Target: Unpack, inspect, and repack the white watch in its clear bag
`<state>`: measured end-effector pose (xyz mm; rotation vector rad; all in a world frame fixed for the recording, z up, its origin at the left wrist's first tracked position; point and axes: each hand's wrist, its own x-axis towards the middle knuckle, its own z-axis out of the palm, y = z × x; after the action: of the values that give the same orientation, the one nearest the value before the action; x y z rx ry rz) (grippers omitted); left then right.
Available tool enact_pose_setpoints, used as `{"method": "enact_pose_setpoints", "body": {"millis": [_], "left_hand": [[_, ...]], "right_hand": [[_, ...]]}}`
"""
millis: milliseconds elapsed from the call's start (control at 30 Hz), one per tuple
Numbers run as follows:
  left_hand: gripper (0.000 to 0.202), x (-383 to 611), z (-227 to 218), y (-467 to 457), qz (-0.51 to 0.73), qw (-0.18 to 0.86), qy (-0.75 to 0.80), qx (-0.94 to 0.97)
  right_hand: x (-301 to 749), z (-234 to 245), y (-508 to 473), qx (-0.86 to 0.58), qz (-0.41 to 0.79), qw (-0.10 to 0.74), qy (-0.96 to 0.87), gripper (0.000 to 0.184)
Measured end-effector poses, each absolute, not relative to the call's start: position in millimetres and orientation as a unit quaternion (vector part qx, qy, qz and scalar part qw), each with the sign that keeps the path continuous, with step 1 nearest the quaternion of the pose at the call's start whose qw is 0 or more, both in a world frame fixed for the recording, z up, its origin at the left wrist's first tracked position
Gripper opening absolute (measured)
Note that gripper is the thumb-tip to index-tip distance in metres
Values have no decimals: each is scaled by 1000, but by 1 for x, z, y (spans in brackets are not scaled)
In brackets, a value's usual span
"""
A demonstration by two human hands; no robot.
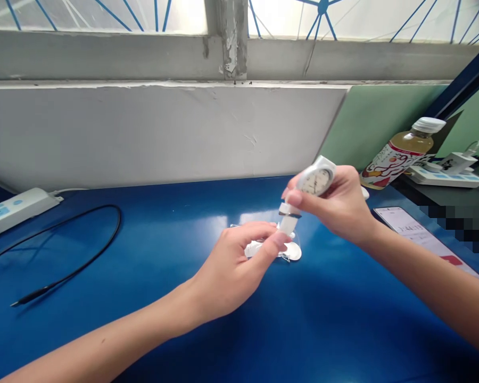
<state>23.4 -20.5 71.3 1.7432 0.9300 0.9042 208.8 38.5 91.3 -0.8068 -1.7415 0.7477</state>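
Note:
My right hand (339, 205) is closed around a small white watch (316, 180) with a round dial, held a little above the blue table (151, 255). Its thumb presses on the watch's strap (289, 221), which hangs down from the case. My left hand (233, 266) pinches the lower end of that strap between thumb and fingers. Under my left fingers lies a clear plastic wrapper with a small white round piece (293, 251) on the table; whether the fingers touch it I cannot tell.
A black cable (83, 255) loops across the table's left side. A white power strip (11, 210) lies at the far left. At right stand a drink bottle (403, 154), another power strip with a charger (447, 173), and a phone (419, 236).

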Motion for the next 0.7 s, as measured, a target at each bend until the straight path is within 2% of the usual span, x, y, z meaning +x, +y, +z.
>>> {"method": "enact_pose_setpoints", "body": {"millis": [67, 167, 367, 700], "left_hand": [[45, 22, 73, -20, 359, 545, 373, 660], [53, 22, 73, -18, 349, 613, 358, 612], [32, 30, 64, -15, 334, 753, 319, 469], [28, 34, 50, -13, 335, 809, 315, 365]], "right_hand": [[196, 94, 43, -342, 367, 512, -698, 35], [184, 92, 48, -311, 478, 483, -665, 35], [174, 75, 54, -221, 726, 406, -510, 34], [171, 69, 60, -234, 818, 363, -381, 55]]}}
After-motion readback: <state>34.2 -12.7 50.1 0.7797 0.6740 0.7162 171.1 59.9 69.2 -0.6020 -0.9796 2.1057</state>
